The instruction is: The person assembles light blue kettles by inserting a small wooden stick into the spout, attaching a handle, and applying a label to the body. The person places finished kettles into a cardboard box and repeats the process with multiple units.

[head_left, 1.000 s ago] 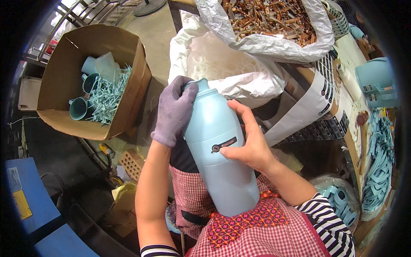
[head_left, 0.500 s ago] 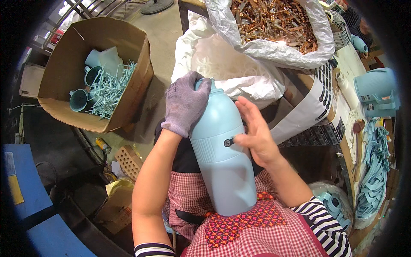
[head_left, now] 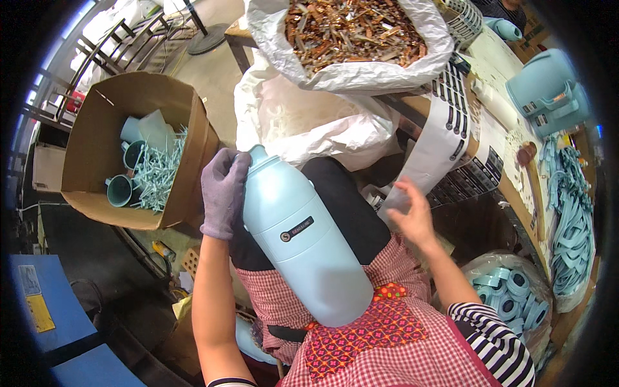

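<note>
Across my lap lies a light blue plastic jug body (head_left: 303, 258), its neck pointing to the far left and its base against my apron. A small dark label (head_left: 296, 229) with a round end sits on its side. My left hand (head_left: 222, 193), in a grey-purple glove, is closed at the jug's neck, its fingertips partly hidden. My bare right hand (head_left: 416, 216) is apart from the jug, fingers spread and holding nothing. It is beside the lower end of a white sheet of dark labels (head_left: 435, 138) that hangs off the table.
At left stands a cardboard box (head_left: 145, 84) of thin blue plastic pieces and cups. Ahead are an open white sack (head_left: 322, 138) and a sack of brown scraps (head_left: 361, 35). The table at right bears a mallet (head_left: 530, 168), blue straps (head_left: 567, 226) and blue jugs (head_left: 548, 90); a bag of blue rings (head_left: 509, 290) is below.
My right hand has left the jug's label and moved right toward the label sheet. The jug's neck has swung left with my left hand, and the label now shows in full.
</note>
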A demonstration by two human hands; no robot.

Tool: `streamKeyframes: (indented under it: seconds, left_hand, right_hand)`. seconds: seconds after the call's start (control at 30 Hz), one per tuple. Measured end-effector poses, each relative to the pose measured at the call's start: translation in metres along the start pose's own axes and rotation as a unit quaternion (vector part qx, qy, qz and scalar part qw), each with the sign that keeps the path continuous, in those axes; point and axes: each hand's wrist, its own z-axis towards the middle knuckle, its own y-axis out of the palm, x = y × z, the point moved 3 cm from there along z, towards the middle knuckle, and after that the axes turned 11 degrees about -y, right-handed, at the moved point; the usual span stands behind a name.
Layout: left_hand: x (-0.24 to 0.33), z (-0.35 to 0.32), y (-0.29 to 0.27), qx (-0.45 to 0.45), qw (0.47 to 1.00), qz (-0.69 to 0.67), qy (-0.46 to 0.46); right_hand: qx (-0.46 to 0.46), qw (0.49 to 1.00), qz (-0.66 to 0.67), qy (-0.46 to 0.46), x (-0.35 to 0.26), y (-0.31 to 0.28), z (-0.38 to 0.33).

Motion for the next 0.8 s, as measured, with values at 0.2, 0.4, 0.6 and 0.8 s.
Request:
streamKeyframes:
  seconds: [0.2, 0.4, 0.6, 0.8]
  left_hand:
    - [0.029, -0.011, 0.025, 0.012, 0.998, 0.037, 0.044]
    - [0.041, -0.025, 0.024, 0.037, 0.989, 0.126, 0.067]
    - [0.051, -0.024, 0.002, -0.099, 0.981, -0.139, 0.091]
    - [0.021, -0.006, -0.059, -0.112, 0.991, 0.079, -0.006]
  right_hand:
    - [-0.092, 0.943, 0.308, -0.088, -0.127, 0.047, 0.03]
    - [-0.188, 0.86, 0.475, -0.01, -0.127, 0.056, 0.048]
    - [-0.078, 0.981, 0.175, -0.023, 0.0, 0.008, -0.003]
    - [-0.034, 0.967, -0.246, -0.05, 0.051, -0.053, -0.076]
